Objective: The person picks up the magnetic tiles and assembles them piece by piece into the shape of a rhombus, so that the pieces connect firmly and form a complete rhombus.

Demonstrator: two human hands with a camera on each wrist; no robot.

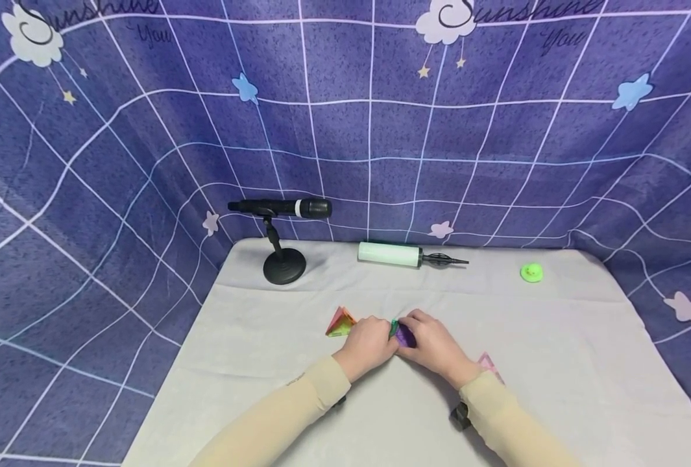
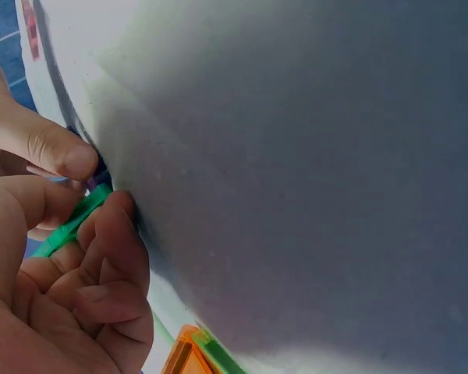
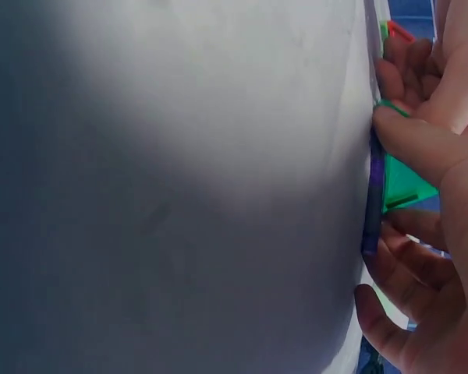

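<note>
At the middle of the table, in the head view, the left hand [image 1: 371, 344] and right hand [image 1: 434, 344] meet over a purple tile [image 1: 405, 336] and a green tile [image 1: 394, 327]. In the left wrist view the left hand [image 2: 78, 273] pinches the green tile [image 2: 72, 222] between thumb and curled fingers. The right wrist view has the right hand [image 3: 437, 234] with its thumb and fingers around the purple tile [image 3: 374, 199], which lies against the green triangular tile [image 3: 405, 183]. Part of both tiles is hidden by the fingers.
Left of the hands stands a red, orange and green tile shape [image 1: 340, 323]. A pink tile [image 1: 490, 367] lies by the right wrist. Farther back are a microphone on a stand [image 1: 284, 266], a white-and-black pump [image 1: 390, 254] and a bright green round object [image 1: 532, 272].
</note>
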